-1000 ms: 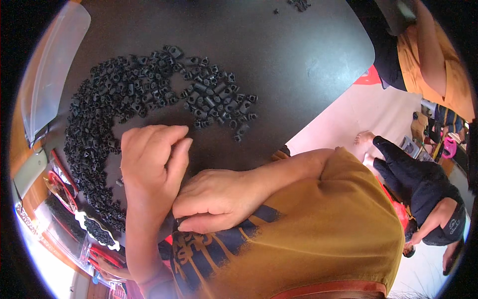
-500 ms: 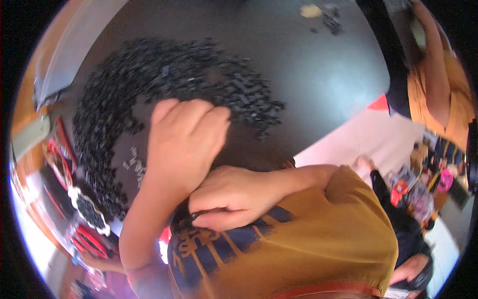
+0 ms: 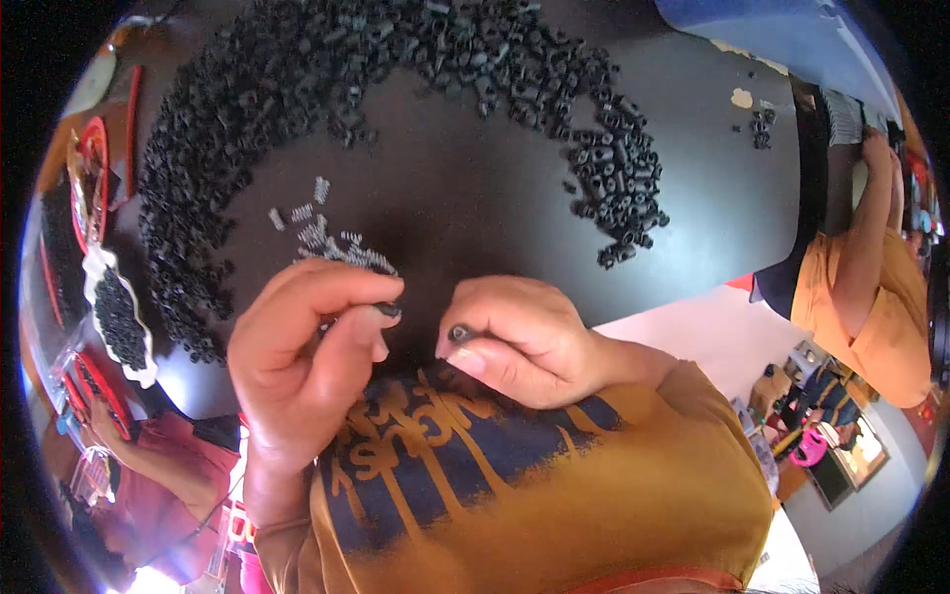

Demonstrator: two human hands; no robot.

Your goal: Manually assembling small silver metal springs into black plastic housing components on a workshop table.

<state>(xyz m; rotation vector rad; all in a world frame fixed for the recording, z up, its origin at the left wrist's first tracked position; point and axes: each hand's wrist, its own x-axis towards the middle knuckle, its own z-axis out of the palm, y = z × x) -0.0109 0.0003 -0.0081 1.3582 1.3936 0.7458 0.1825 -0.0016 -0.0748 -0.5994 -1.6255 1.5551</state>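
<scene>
My left hand (image 3: 312,351) pinches a small black plastic piece (image 3: 388,310) between thumb and fingertips. Just to its right, my right hand (image 3: 524,342) is closed round a small black cylinder (image 3: 459,334), whose round end with a lighter centre faces out. The two pieces are apart, above the table's near edge. Small metal springs (image 3: 315,233) lie in a loose heap beyond my left hand, which partly covers them. Around them curves a wide arc of many short black tubular pieces (image 3: 297,59) on the dark table (image 3: 435,188).
On the left are a white scalloped dish (image 3: 150,371) of small black parts and a red-rimmed tray (image 3: 91,148). Nearby sits a person in pink (image 3: 178,475). Another person in orange (image 3: 861,297) is at the right, close to a small black cluster (image 3: 762,129).
My hands were crossed, the left fist over the table and the right low against my shirt. Now they are side by side with their pinched pieces showing. The view has shifted.
</scene>
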